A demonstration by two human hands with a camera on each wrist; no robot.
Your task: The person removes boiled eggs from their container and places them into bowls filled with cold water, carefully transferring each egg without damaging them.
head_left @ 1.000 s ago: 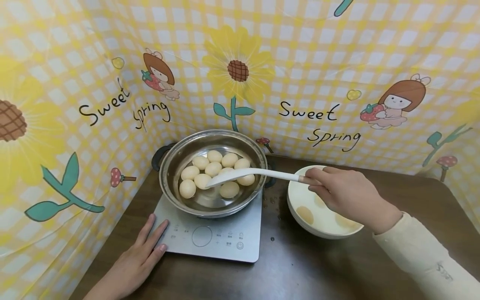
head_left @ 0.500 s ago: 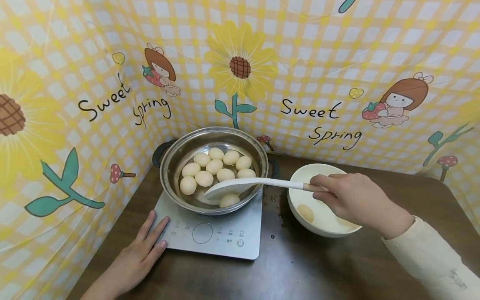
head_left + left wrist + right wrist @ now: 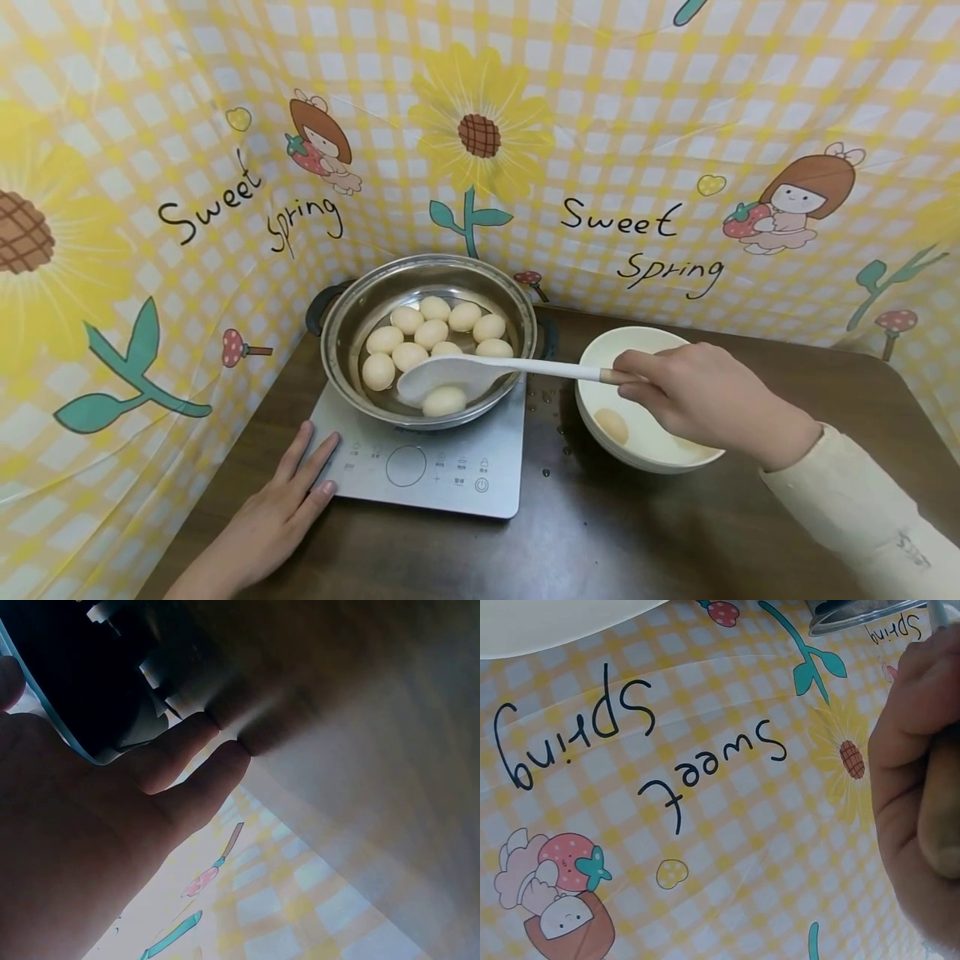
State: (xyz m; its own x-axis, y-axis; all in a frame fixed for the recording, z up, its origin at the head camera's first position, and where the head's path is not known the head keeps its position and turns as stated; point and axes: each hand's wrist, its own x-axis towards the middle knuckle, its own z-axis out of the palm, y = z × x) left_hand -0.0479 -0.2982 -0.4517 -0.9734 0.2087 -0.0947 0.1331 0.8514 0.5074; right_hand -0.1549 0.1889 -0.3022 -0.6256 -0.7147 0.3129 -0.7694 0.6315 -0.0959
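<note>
My right hand (image 3: pixel 697 400) grips the wooden end of a long white spoon (image 3: pixel 543 368) above the bowl's rim. The spoon's head dips into a steel pot (image 3: pixel 330 367) holding several pale eggs (image 3: pixel 431 334) in water. One egg (image 3: pixel 444 402) overlaps the front of the spoon's head; whether it lies in it I cannot tell. With fingers extended, my left hand (image 3: pixel 270 508) rests at the left edge of the induction cooker (image 3: pixel 420 492) under the pot. In the left wrist view, the left hand's fingers (image 3: pixel 202 780) look straight, next to the cooker's dark underside (image 3: pixel 97 682).
A white bowl (image 3: pixel 633 340) stands right of the pot, with an egg (image 3: pixel 611 426) inside and part of it hidden by the right hand. Water drops (image 3: pixel 567 451) dot the brown table (image 3: pixel 600 533). Yellow checked cloth (image 3: pixel 637 108) covers the walls behind and left.
The spoon's head has swung down from over the eggs towards the pot's near side, then slightly left under or beside the near egg. That egg has shifted down and left. My left hand stays put.
</note>
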